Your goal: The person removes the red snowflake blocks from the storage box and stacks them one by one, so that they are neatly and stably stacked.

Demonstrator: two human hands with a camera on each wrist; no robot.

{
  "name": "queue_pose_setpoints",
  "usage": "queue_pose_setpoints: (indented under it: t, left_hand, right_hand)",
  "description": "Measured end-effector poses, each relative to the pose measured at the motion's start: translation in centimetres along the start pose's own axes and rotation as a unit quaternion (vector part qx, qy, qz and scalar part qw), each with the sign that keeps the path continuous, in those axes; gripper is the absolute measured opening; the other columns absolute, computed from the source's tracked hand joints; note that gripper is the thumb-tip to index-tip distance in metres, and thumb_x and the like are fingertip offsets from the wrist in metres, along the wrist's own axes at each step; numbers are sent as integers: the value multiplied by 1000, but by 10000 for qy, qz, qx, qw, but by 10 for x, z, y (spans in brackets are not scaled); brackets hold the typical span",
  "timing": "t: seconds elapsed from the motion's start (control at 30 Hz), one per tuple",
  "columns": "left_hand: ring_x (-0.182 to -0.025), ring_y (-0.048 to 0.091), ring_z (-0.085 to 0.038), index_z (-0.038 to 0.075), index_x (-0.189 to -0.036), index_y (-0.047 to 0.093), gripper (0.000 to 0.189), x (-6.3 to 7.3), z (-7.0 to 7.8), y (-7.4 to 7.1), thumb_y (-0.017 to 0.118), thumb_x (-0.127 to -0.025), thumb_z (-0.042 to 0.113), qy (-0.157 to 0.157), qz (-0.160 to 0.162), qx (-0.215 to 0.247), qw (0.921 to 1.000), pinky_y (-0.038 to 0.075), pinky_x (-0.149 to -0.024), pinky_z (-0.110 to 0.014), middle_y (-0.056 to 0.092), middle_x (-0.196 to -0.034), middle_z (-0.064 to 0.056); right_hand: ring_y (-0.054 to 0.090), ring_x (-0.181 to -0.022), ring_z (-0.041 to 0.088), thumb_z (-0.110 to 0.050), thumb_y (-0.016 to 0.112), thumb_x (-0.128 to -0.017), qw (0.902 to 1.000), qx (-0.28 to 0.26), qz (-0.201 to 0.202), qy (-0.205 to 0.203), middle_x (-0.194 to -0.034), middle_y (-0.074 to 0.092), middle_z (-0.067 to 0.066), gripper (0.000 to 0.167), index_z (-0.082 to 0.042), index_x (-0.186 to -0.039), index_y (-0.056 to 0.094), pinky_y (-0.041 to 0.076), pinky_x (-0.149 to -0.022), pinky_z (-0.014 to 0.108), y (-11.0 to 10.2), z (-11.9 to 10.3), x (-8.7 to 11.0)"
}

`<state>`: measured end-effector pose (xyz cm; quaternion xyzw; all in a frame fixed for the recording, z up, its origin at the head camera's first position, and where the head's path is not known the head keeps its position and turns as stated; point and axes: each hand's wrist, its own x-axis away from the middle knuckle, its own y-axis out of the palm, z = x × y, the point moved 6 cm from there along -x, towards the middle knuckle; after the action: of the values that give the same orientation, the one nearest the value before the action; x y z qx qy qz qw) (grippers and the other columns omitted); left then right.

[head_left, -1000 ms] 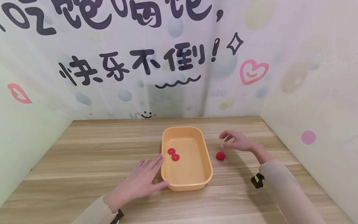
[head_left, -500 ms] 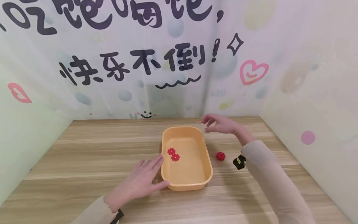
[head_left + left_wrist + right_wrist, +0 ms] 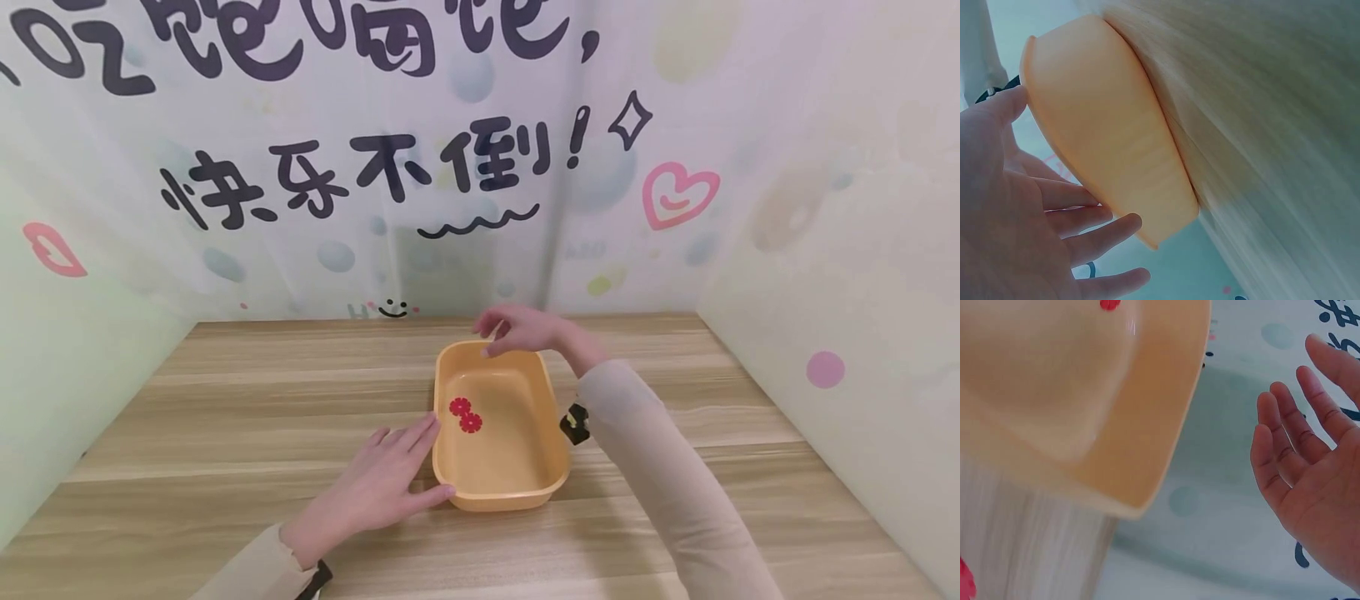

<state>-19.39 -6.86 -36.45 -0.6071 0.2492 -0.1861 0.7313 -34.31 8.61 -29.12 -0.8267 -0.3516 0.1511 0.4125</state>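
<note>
A yellow-orange plastic tray (image 3: 517, 467) stands on the table. Inside it, toward the left side, lie two red flower-shaped notched discs (image 3: 460, 407). My left hand (image 3: 367, 492) rests against the tray's left side, fingers extended, the thumb at the near left corner of the rim. The left wrist view shows this hand (image 3: 1029, 212) along the tray's outer wall (image 3: 1104, 119). Above the tray's far end is my right hand (image 3: 521, 329), fingers loosely bent. In the right wrist view the palm of this hand (image 3: 1319, 469) faces the camera and holds nothing.
A red piece (image 3: 965, 581) sits on the table right of the tray, cut off in the right wrist view and hidden behind the right arm (image 3: 660, 450) in the head view. A printed curtain (image 3: 322, 250) hangs behind the wooden table (image 3: 247, 400); walls flank both sides.
My right hand has moved from beside the red piece, up and leftward, to over the tray's far end. The left hand, tray and discs have stayed in place.
</note>
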Motion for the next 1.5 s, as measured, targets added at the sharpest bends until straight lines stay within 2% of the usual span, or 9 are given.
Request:
queue_pose_setpoints:
  t: [0.2, 0.3, 0.6, 0.73, 0.77, 0.9, 1.13, 1.33, 1.5]
  left_hand:
    - [-113, 43, -30, 1, -134, 35, 82, 0, 0, 0, 40, -81, 63, -7, 44, 11, 10000, 29, -90, -53, 32, -138, -10]
    - [-112, 43, -31, 0, -134, 36, 82, 0, 0, -1, 41, -81, 63, -12, 42, 60, 10000, 29, -91, -53, 33, -137, -11]
    - [-111, 44, -31, 1, -133, 36, 81, 0, -1, -1, 42, -81, 62, 32, 78, 37, 10000, 30, -90, -53, 34, -137, -11]
    - [-112, 43, -30, 1, -133, 37, 82, 0, -1, -1, 41, -80, 64, 32, 91, -12, 10000, 30, -90, -53, 34, -137, -10]
    - [-112, 43, -30, 1, -133, 37, 82, 0, -1, -1, 40, -80, 64, 26, 92, -27, 10000, 30, -90, -53, 34, -137, -10]
    - [-112, 43, -30, 1, -133, 37, 82, 0, 0, -1, 42, -80, 63, 11, 114, -57, 9999, 30, -90, -52, 34, -137, -10]
    - [-114, 42, -28, 2, -134, 36, 81, 0, 0, -1, 43, -80, 62, 1, 117, -69, 9999, 30, -90, -53, 33, -137, -9]
    - [-115, 41, -27, 2, -134, 35, 81, 0, 1, -1, 42, -80, 63, -6, 100, -112, 9999, 30, -90, -53, 33, -138, -9]
    - [-115, 41, -27, 2, -134, 36, 81, 0, 1, -1, 42, -81, 63, -5, 101, -116, 9999, 30, -91, -53, 33, -138, -9]
  right_hand:
    - [49, -100, 25, -12, 64, -79, 9992, -275, -299, 14, -109, 53, 15, 37, 0, -111, 52, 39, -84, 30, 26, 1, -15]
    - [48, -99, 23, -12, 64, -78, 9990, -140, -400, 139, -109, 54, 11, 35, -2, -110, 53, 39, -83, 29, 38, 8, -21]
    - [49, -92, 19, -6, 62, -76, 9971, -95, -648, 390, -102, 54, 11, 30, -3, -105, 56, 42, -75, 27, 67, 19, -26]
    - [51, -88, 16, -9, 65, -75, 9959, 270, -719, 474, -95, 56, 3, 24, -9, -98, 59, 43, -74, 27, 77, 27, -31]
    - [51, -85, 15, -12, 66, -75, 9961, 300, -729, 393, -93, 56, 1, 23, -12, -97, 59, 43, -72, 26, 81, 35, -35]
    - [51, -81, 16, -10, 68, -73, 9944, 206, -808, 650, -88, 55, 2, 21, -13, -93, 59, 43, -72, 26, 91, 41, -38]
    - [50, -81, 15, -7, 67, -76, 9917, 150, -693, 1073, -90, 55, 3, 23, -9, -97, 58, 41, -76, 27, 98, 36, -32]
    - [50, -78, 14, -7, 66, -77, 9915, 251, -675, 1080, -89, 55, 3, 21, -8, -96, 58, 41, -73, 25, 101, 36, -31]
    - [54, -71, 12, -3, 64, -77, 9915, 59, -741, 1072, -83, 56, 2, 19, -6, -95, 57, 44, -68, 23, 104, 37, -31]
